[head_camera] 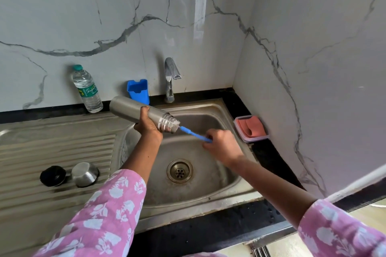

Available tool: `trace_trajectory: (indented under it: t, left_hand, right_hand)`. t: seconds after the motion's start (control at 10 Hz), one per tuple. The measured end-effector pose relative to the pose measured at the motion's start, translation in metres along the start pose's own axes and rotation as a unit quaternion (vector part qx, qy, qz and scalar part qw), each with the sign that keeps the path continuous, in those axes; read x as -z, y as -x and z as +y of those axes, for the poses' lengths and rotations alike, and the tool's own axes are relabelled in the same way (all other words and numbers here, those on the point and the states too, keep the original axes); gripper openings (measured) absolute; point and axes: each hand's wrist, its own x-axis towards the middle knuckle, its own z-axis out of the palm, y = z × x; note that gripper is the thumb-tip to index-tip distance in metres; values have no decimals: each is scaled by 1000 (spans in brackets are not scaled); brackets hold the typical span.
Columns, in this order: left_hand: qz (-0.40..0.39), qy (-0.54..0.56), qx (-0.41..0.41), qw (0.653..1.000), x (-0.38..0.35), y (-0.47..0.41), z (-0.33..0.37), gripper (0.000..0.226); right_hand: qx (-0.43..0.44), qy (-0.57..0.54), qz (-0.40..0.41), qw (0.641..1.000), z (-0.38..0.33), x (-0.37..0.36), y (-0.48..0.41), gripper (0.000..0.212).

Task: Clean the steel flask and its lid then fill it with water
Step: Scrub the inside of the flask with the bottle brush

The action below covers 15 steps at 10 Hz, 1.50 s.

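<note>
Gripping tilted flask (pixel 137 111), left hand (pixel 147 124) over sink (pixel 225 179); right hand (pixel 221 145) holds brush (pixel 194 134).

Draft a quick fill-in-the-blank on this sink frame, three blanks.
1. The left hand grips the steel flask while the right hand holds a ____ bottle brush with its bristles in the flask's mouth.
2. The black lid and steel cup lie on the drainboard, to the ____ of the sink basin.
3. The tap is turned ____: no water runs.
Missing words: blue; left; off.
</note>
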Motion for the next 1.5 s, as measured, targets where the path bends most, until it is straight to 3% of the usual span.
trace_trajectory:
  t: [0.1, 0.2, 0.3, 0.4, 0.5, 0.6, 0.7, 0.8, 0.9, 1.0, 1.1, 1.2, 1.3, 1.4, 1.5]
  left_hand:
    - [0, 8, 13, 1000, -4, 2, -2, 51]
    - [4, -10, -4, 1000, -4, 4, -3, 59]
    - [-16, -27, -28, 999, -4, 3, -1, 64]
    - [-23, -11, -20, 999, -6, 2, 4, 56]
    - [-23, -24, -29, 999, -7, 2, 7, 59]
    - [-19, -34, -35, 999, -13, 2, 8, 59]
    - [-13, -27, -39, 999, -18, 5, 8, 55]
    - [-9, -44, -59, 997, -17, 4, 9, 54]
    - [-20, -30, -41, 999, -15, -1, 13, 59]
    - [-24, -43, -29, 998, -16, 0, 13, 59]
    - [-31, -57, -4, 998, -19, 0, 15, 53]
    - [-12, -55, 14, 998, -18, -1, 12, 57]
    - [12, -61, 6, 998, -16, 1, 2, 58]
    - [15, -62, 15, 998, -17, 7, -7, 56]
    - [15, -61, 16, 998, -18, 5, -6, 57]
  right_hand:
    - [163, 286, 130, 935, 4, -7, 7, 28]
    - [-25, 71, -90, 993, -22, -2, 13, 41]
    - [-273, -498, -315, 760, -23, 3, 3, 31]
    - [-335, -667, -318, 585, -13, 12, -2, 26]
    - [-221, -508, -212, 805, -15, 10, 5, 9]
    - [9, 46, 35, 998, -12, -4, 13, 18]
    - [87, 210, 58, 972, -25, -9, 21, 36]
    - [-128, -192, -183, 956, -36, -2, 20, 27]
    - [-279, -611, -317, 670, -21, 14, 9, 30]
    - [-310, -630, -369, 609, -3, 28, 2, 29]
    - [-284, -534, -320, 729, -2, 30, 7, 29]
    - [-209, -278, -222, 911, -13, 28, 15, 29]
    - [-65, 111, -170, 977, -25, 21, 24, 30]
    - [30, 211, -104, 971, -34, 8, 27, 32]
    - [59, 227, -101, 967, -31, -2, 23, 30]
